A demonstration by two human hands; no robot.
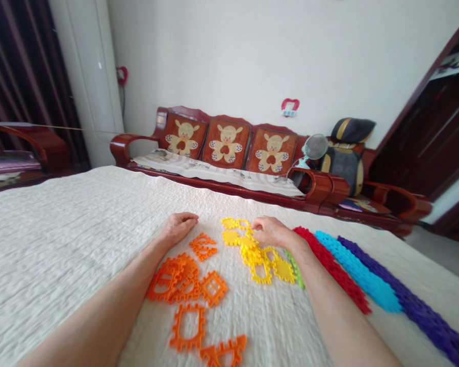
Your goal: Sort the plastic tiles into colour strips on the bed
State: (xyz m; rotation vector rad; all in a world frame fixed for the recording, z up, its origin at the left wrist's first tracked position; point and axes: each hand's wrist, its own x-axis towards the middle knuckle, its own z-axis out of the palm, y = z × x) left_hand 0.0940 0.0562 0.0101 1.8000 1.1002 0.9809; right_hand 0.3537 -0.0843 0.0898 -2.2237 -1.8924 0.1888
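Observation:
My left hand [179,226] rests on the white quilted cover with its fingers curled in, and nothing shows in it. Just below it lie orange interlocking plastic tiles [203,246], some overlapping, some with window-like openings. My right hand [271,231] is at the far end of a group of yellow interlocking tiles [260,270], its fingers closed at the edge of one yellow tile. The fingertips are partly hidden. Other yellow tiles [230,237] lie flat to the left of this hand. Green tiles [296,267] show partly behind my right forearm.
To the right run long rows of red [332,267], light blue [357,270] and purple tiles [405,293]. The quilted cover [80,219] spreads across the surface. Beyond its far edge stand a wooden sofa [214,178] with bear cushions and a small fan [314,148].

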